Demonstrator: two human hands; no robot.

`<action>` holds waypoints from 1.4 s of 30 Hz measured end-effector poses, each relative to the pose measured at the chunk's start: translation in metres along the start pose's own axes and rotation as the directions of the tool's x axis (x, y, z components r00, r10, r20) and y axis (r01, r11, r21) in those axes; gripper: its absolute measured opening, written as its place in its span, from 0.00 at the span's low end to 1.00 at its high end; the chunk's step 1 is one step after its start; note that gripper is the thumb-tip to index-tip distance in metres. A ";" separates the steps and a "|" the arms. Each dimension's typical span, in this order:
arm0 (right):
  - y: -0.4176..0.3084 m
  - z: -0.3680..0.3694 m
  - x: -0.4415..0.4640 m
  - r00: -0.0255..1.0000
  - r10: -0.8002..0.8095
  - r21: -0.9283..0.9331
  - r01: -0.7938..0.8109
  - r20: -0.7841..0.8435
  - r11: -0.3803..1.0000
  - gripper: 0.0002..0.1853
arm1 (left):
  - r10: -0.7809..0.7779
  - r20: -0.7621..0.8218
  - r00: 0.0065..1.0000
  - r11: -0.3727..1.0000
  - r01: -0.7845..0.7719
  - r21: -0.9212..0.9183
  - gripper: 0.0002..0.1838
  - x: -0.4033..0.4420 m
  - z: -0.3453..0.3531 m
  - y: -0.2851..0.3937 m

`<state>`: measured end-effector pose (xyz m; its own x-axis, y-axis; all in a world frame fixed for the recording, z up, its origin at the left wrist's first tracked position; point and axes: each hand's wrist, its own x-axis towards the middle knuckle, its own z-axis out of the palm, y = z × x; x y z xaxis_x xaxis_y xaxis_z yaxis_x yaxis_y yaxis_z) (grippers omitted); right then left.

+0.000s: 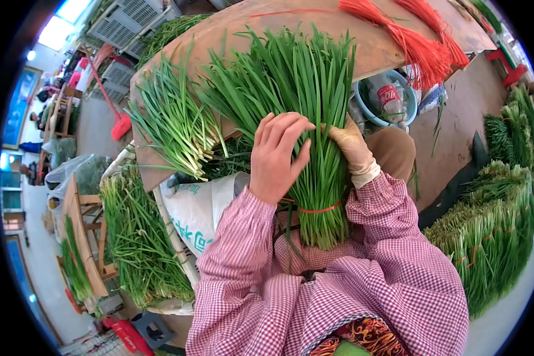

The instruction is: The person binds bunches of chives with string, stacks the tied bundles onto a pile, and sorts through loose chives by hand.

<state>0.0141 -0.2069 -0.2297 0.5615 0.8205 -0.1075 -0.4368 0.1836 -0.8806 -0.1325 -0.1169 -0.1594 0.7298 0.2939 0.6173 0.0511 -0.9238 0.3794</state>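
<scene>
A thick bundle of garlic chives stands over my lap, its leaf tips resting on the brown table. A red tie circles it near the cut ends. My right hand, in a pale glove, grips the bundle's right side at mid-height, thumb across the front. Bare, my left hand lies against the left side, fingers bent toward the leaves and thumb apart from them. Left of the bundle, a smaller loose pile of chives with pale stems lies on the table.
Red strings hang over the table's far edge. Beneath is a blue basin with plastic bottles. Tied chive bundles stand at right; loose chives lie at left beside a white sack and a wooden stool.
</scene>
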 end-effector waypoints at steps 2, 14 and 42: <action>-0.002 -0.007 -0.001 0.999 0.006 -0.046 -0.008 -0.045 0.999 0.30 | -0.163 0.021 0.986 0.982 0.160 0.096 0.14 -0.013 0.019 -0.025; 0.015 -0.026 0.003 1.000 -0.015 0.116 0.017 -0.013 0.993 0.19 | -0.399 -0.084 0.913 0.917 0.394 -0.067 0.16 -0.038 0.017 -0.041; 0.016 -0.027 0.005 0.997 0.066 0.048 -0.064 -0.044 0.997 0.20 | 0.059 0.285 0.957 0.967 -0.126 0.222 0.14 -0.013 -0.001 -0.067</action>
<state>0.0285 -0.2146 -0.2561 0.5618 0.8061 -0.1859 -0.5052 0.1564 -0.8487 -0.1460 -0.0589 -0.1920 0.8956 0.1566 0.4165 0.1090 -0.9847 0.1358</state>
